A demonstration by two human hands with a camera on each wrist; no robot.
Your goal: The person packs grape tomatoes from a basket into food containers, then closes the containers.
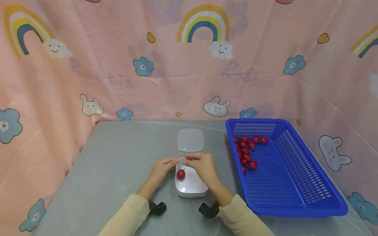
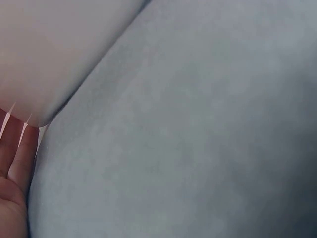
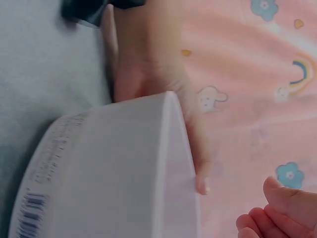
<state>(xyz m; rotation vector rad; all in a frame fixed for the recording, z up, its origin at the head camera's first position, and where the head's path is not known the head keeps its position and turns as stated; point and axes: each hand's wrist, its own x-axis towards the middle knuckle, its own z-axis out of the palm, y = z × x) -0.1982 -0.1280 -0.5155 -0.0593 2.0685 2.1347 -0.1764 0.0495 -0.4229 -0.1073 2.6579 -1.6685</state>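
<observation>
A small white plastic container [image 1: 191, 183], its top uncovered, stands on the table, with one red cherry tomato [image 1: 181, 174] inside near its left wall. My left hand [image 1: 160, 169] touches the outer left side near the far corner; fingers [image 2: 22, 158] lie fairly straight against that wall in the left wrist view. Over the far right part of the container is my right hand [image 1: 204, 166], fingertips by the far rim. The right wrist view shows my right hand [image 3: 285, 213] with loosely bent fingers, holding nothing visible. The container's wall [image 3: 109, 168] bears printed text and a barcode.
A translucent square lid [image 1: 190, 140] lies on the grey table [image 1: 127, 154] beyond the container. To the right stands a large blue plastic basket [image 1: 295, 211], several cherry tomatoes [image 1: 245, 150] gathered at its left side. A pink patterned cloth [image 1: 183, 88] hangs behind the table.
</observation>
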